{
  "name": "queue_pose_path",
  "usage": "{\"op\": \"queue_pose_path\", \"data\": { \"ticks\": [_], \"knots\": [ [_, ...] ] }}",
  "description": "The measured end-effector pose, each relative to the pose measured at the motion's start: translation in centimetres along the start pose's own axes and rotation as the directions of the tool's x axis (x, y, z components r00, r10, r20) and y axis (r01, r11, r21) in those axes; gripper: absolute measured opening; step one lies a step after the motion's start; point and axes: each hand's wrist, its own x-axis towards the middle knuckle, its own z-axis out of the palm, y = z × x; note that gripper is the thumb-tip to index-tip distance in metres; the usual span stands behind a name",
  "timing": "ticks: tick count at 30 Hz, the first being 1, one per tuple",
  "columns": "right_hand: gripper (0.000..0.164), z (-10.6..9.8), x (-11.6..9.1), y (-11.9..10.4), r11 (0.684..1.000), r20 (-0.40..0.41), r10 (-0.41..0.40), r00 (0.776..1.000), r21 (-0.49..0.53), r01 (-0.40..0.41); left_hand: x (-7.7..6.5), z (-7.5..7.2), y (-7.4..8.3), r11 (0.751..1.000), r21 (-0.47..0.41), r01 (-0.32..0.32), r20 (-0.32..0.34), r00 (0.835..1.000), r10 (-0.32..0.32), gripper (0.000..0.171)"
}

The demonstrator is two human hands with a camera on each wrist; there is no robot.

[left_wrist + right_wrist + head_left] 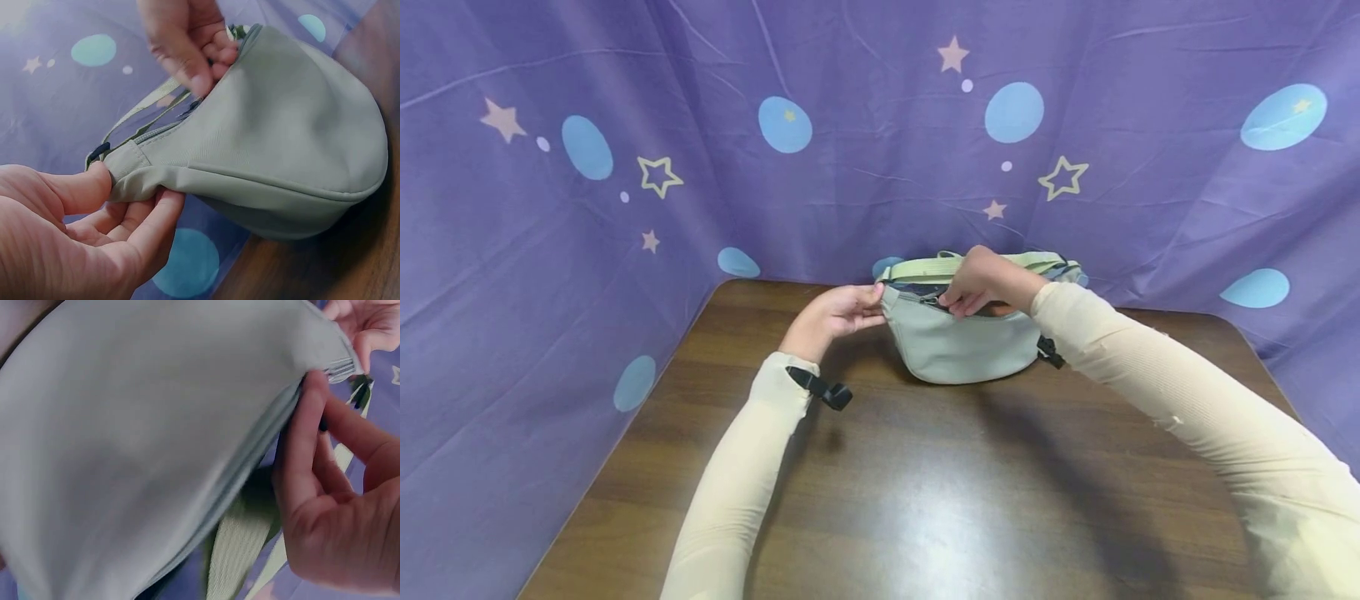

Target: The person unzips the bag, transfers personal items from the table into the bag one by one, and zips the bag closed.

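Note:
A pale grey-green waist bag (970, 350) stands upright on the wooden table, with its zipped opening along the top. My left hand (848, 310) pinches the bag's left end between thumb and fingers, clearly seen in the left wrist view. Over the opening, my right hand (981, 283) pinches at the zipper pull (931, 300) near that left end; its fingertips partly hide the pull. To the right of the pull the zipper is parted, and a bit of orange (1002, 309) shows inside. A light green strap (917, 269) runs behind the opening.
Brown wooden table (880, 500) extends in front of the bag. A purple curtain (865, 125) with stars and blue spots hangs close behind and at the left. A black buckle (1049, 352) hangs at the bag's right side.

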Motion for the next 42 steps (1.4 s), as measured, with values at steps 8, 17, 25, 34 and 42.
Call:
{"op": "queue_pose_path", "data": {
  "ticks": [8, 17, 25, 34, 42],
  "knots": [
    [0.019, -1.6, 0.0, 1.3, 0.998, -0.045, 0.023, 0.999, -0.057, -0.025, 0.0, -0.6, -0.1, 1.0, -0.024, -0.001, 0.005, 1.0, 0.001, 0.035],
    [0.015, -1.9, -0.5, 1.5, 0.986, -0.093, 0.004, 0.996, -0.167, -0.02, -0.3, -0.6, -0.1, 0.998, -0.056, 0.007, 0.015, 1.0, -0.006, 0.037],
    [0.025, -2.5, -0.6, 1.6, 0.876, -0.165, 0.032, 0.986, -0.47, -0.107, -0.5, -0.9, -0.1, 0.998, -0.067, 0.006, 0.018, 1.0, -0.005, 0.03],
    [0.031, -2.6, -0.9, 1.7, 0.846, -0.228, -0.013, 0.974, -0.521, -0.111, -0.4, -1.0, -0.1, 0.998, -0.068, 0.008, 0.015, 1.0, -0.007, 0.032],
    [0.025, -2.5, -1.2, 2.0, 0.878, -0.221, -0.038, 0.974, -0.473, -0.073, -0.4, -1.0, 0.0, 0.998, -0.065, 0.018, 0.026, 1.0, -0.017, 0.033]
  ]
}}
